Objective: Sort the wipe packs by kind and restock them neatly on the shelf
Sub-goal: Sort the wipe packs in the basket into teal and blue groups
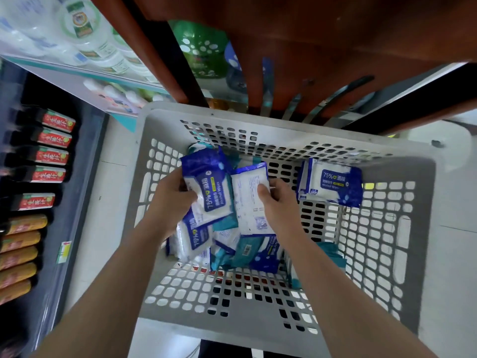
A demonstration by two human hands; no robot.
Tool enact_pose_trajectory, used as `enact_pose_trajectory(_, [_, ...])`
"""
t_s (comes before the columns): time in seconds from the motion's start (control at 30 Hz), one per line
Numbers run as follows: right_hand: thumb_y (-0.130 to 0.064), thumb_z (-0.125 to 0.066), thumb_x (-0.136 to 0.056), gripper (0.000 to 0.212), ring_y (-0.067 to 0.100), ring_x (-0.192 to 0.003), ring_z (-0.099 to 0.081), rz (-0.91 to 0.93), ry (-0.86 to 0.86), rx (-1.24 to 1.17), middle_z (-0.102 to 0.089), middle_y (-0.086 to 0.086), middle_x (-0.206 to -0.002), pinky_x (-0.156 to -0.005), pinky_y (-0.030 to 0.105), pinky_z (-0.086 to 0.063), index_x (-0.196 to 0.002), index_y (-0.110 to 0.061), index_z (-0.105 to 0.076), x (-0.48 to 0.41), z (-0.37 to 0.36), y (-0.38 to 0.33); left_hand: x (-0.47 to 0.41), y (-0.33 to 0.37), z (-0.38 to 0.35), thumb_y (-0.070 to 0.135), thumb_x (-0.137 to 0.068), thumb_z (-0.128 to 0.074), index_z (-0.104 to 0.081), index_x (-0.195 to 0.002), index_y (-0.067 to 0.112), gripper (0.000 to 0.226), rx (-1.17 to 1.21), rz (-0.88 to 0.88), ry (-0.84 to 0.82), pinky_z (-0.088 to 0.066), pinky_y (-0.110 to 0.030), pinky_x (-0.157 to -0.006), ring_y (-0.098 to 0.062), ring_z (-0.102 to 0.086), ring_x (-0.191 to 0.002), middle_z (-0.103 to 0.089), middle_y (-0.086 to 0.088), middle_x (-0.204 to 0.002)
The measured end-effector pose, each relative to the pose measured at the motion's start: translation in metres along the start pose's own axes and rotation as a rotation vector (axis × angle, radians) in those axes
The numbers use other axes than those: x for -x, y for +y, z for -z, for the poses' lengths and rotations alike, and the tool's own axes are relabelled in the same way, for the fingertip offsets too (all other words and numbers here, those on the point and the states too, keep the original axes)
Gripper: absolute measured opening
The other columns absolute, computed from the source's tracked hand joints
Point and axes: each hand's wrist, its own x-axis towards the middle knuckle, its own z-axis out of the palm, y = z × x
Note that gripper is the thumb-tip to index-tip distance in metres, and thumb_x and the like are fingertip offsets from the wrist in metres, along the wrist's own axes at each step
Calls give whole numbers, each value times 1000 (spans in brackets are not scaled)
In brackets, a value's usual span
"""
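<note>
Evidently mid-sort inside the basket point(426, 254): left hand point(170, 200) grips a blue alcohol pack point(211, 192), right hand point(276, 205) pinches a back-up pack point(250, 202); matching blue stack point(330, 182) sits far right, probably set apart from the mixed heap point(232, 251).

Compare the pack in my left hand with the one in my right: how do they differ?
The left-hand pack shows its blue front with the 75% label; the right-hand pack shows a mostly white back with fine print. The left hand grips the left-hand pack at its left edge; the right hand pinches the right-hand pack at its right edge. Both look similar in size, held inside the grey basket.
</note>
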Motion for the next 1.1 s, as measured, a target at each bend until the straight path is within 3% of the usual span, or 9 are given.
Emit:
enact_pose_trajectory(0.17, [-28,-54,-97,19,10,-63,-43,-58,-97,-186,-53,-2,-66,-69,30,-35,-90,-12,-59,5,7,-15,-5,16,-25,-30,-70,-39,-63,-98,7,52,194,168,-253,-57,-32,-61,-23,-68,-69,-71,-11,-80])
enact_pose_trajectory(0.23, [-31,-57,-95,16,12,-76,-51,-137,-130,-291,-61,16,-88,-74,29,-40,-92,-15,-61,4,12,-16,-6,19,-37,-29,-71,-40,-62,-97,6,49,196,184,-242,-55,-31,-61,-23,-67,-67,-69,-10,-78])
enact_pose_trajectory(0.3, [-28,-61,-94,4,9,-78,-60,-173,-173,-333,-67,3,-89,-72,23,-45,-90,-28,-59,5,19,-15,-6,20,-47,-27,-72,-42,-63,-94,8,46,198,209,-216,-53,-38,-68,-27,-65,-72,-68,-12,-79])
enact_pose_trajectory(0.37, [-20,-66,-90,17,11,-83,-65,-101,-180,-252,-68,-7,-92,-70,23,-50,-94,-34,-55,7,22,-12,-3,20,-56,-23,-73,-44,-64,-89,9,41,241,235,-198,-53,-43,-74,-30,-65,-75,-69,-12,-80])
enact_pose_trajectory(0.5, [-15,-73,-83,32,6,-84,-66,9,-31,-153,-68,-6,-96,-69,19,-51,-110,-19,-56,9,22,-7,4,19,-67,1,-79,-62,-65,-92,13,18,281,253,-174,-51,-54,-88,-36,-67,-91,-72,-13,-94])
enact_pose_trajectory(0.7, [-18,-63,-90,34,6,-87,-62,131,39,-22,-64,-11,-104,-71,21,-51,-123,-26,-58,15,23,-9,2,6,-71,24,-75,-66,-64,-90,15,17,114,105,46,-51,-63,-81,-44,-65,-85,-66,-25,-94])
enact_pose_trajectory(0.8, [-12,-58,-92,27,-3,-103,-58,165,-106,-65,-62,-12,-114,-92,23,-49,-114,-22,-69,17,17,-10,3,10,-74,23,-78,-66,-68,-87,19,11,158,67,-26,-52,-56,-78,-35,-63,-80,-66,-26,-95])
enact_pose_trajectory(0.9, [-3,-61,-87,33,-10,-102,-52,247,-61,60,-58,-11,-114,-91,16,-42,-113,-22,-65,14,20,-7,4,13,-73,2,-87,-63,-73,-87,21,22,283,129,-104,-53,-53,-86,-35,-68,-93,-74,-11,-92])
enact_pose_trajectory(1.1, [-28,-81,-75,83,7,-115,-49,21,-76,53,-48,-6,-128,-95,29,-42,-144,-26,-34,1,30,-8,2,8,-67,-2,-90,-56,-67,-100,14,22,410,203,-211,-57,-33,-60,-24,-72,-77,-75,-7,-89])
